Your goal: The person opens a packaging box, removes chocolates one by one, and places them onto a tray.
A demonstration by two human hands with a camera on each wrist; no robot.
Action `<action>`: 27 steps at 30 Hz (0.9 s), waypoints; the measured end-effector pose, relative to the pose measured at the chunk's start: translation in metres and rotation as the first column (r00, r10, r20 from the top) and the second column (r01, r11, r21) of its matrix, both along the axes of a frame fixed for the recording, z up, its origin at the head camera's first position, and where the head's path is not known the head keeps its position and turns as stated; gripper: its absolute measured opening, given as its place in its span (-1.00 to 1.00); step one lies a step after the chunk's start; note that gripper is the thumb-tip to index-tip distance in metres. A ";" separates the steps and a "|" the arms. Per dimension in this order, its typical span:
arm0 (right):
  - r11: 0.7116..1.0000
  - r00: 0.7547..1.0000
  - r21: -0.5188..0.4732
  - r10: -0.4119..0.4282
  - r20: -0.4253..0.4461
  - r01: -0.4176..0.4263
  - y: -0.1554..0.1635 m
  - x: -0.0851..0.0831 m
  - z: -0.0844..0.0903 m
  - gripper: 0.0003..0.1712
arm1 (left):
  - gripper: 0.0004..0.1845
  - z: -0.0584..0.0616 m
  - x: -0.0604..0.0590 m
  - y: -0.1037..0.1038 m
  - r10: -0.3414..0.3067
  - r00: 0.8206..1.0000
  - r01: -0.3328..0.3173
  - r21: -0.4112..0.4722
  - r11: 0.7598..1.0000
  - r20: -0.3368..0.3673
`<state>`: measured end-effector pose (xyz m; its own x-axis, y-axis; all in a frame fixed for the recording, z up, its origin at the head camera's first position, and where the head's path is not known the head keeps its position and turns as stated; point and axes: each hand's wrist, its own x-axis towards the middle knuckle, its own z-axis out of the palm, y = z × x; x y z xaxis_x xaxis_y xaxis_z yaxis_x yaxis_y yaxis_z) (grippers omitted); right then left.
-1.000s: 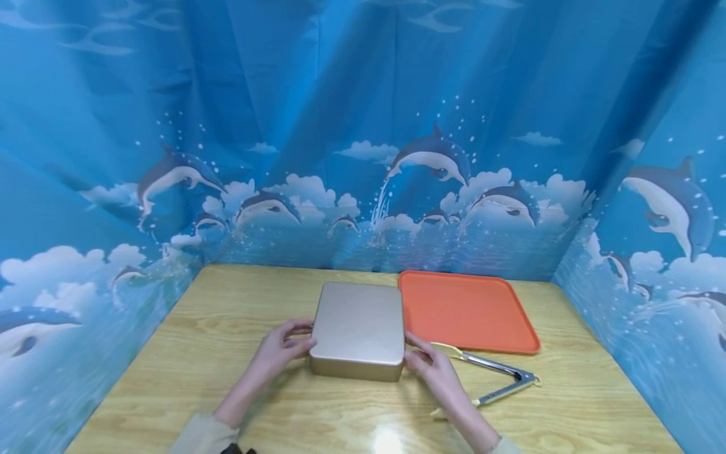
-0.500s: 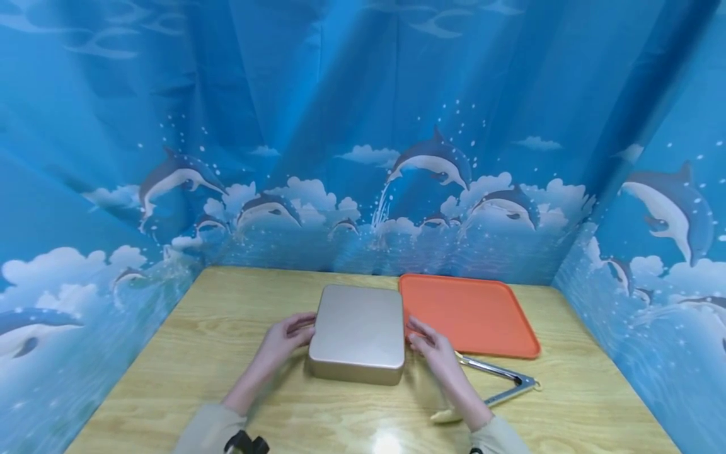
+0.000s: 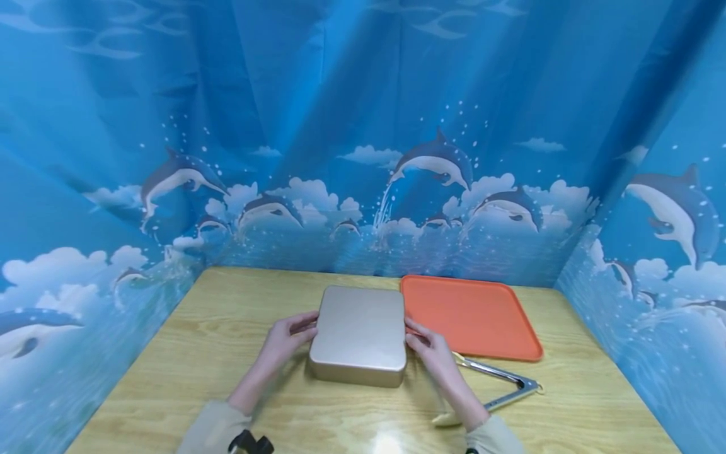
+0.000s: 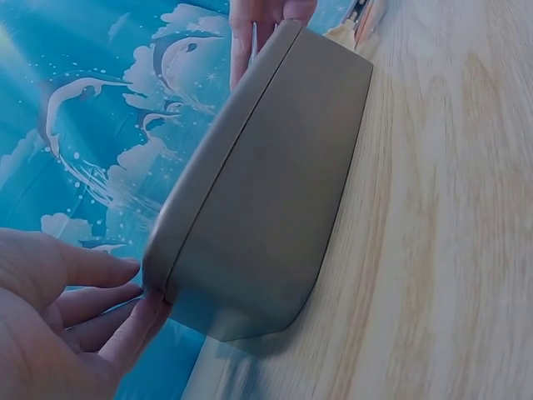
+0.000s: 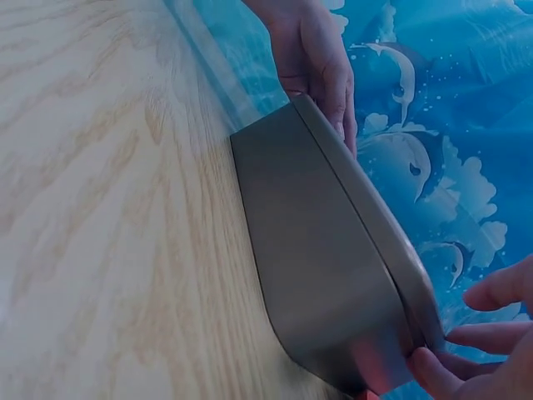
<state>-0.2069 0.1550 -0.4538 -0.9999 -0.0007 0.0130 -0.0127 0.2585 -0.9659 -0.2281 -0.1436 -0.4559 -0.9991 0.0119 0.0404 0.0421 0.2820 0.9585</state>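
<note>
A square, champagne-coloured metal tin (image 3: 360, 328) rests on the table with its lid (image 4: 221, 162) on; a thin seam runs round its side. At the tin's left side is my left hand (image 3: 283, 340). In the left wrist view its nearly straight fingers (image 4: 137, 329) touch the corner at the lid seam. My right hand (image 3: 437, 359) is at the opposite side, and in the right wrist view its fingertips (image 5: 423, 360) touch the lid edge near the seam. One upper finger there stands apart from the metal. The far fingers are partly hidden by the tin.
An orange-red tray (image 3: 465, 318) lies behind and right of the tin. Metal tongs (image 3: 513, 384) with cream tips lie spread, partly under the right forearm. The wooden table (image 3: 249, 302) meets a blue dolphin-print curtain (image 3: 363, 157) at the back and sides.
Both hands have shifted slightly farther back along the tin's sides. The right hand drew away from the tin, then came back against it. Tin, tray and tongs stay in place.
</note>
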 end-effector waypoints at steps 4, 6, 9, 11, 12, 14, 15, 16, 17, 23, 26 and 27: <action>1.000 1.000 -0.003 0.012 -0.014 -0.012 -0.001 0.004 0.003 -0.51 | -0.60 0.002 0.001 0.001 0.008 1.000 -0.009 -0.048 0.999 -0.024; 1.000 1.000 -0.009 0.020 -0.024 -0.020 -0.001 0.005 0.005 -0.50 | -0.60 0.003 0.002 0.001 0.012 1.000 -0.014 -0.057 0.998 -0.028; 1.000 0.999 -0.005 0.027 -0.041 -0.027 -0.003 0.008 0.008 -0.51 | -0.62 0.005 0.003 0.002 0.017 0.999 -0.020 -0.070 0.997 -0.038; 1.000 0.998 0.007 0.029 -0.049 -0.029 -0.003 0.010 0.011 -0.50 | -0.63 0.007 0.004 0.003 0.019 0.999 -0.020 -0.040 0.999 -0.031; 0.999 0.998 0.010 0.032 -0.054 -0.031 -0.003 0.011 0.012 -0.50 | -0.64 0.008 0.004 0.003 0.019 0.999 -0.020 -0.026 0.999 -0.029; 0.999 0.998 0.010 0.033 -0.057 -0.032 -0.002 0.012 0.016 -0.50 | -0.64 0.011 0.005 0.004 0.018 1.000 -0.018 0.016 1.000 -0.024; 1.000 0.998 0.006 0.031 -0.057 -0.031 -0.002 0.013 0.018 -0.50 | -0.64 0.013 0.006 0.005 0.019 1.000 -0.019 0.031 0.999 -0.019; 1.000 0.998 0.007 0.029 -0.058 -0.029 -0.001 0.013 0.019 -0.50 | -0.64 0.014 0.006 0.006 0.022 1.000 -0.022 0.041 0.999 -0.014; 1.000 0.998 0.003 0.026 -0.056 -0.026 -0.001 0.013 0.020 -0.50 | -0.64 0.016 0.006 0.006 0.025 1.000 -0.024 0.044 0.999 -0.013; 1.000 0.999 -0.024 0.019 -0.038 -0.020 0.004 0.011 0.023 -0.51 | -0.61 0.021 0.008 0.007 0.012 0.998 -0.009 0.049 0.999 -0.054; 0.999 0.999 -0.044 0.024 -0.022 -0.024 0.006 0.010 0.024 -0.50 | -0.62 0.021 0.009 0.007 0.011 0.995 -0.009 0.026 1.000 -0.104; 0.999 1.000 -0.050 0.021 -0.015 -0.021 0.006 0.009 0.024 -0.49 | -0.63 0.020 0.008 0.007 0.012 0.992 -0.010 0.013 1.000 -0.124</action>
<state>-0.1978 0.1613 -0.4298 -0.9994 -0.0206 0.0281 -0.0318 0.2092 -0.9774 -0.2199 -0.1370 -0.4359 -0.9865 -0.0006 0.1637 0.1575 0.2709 0.9496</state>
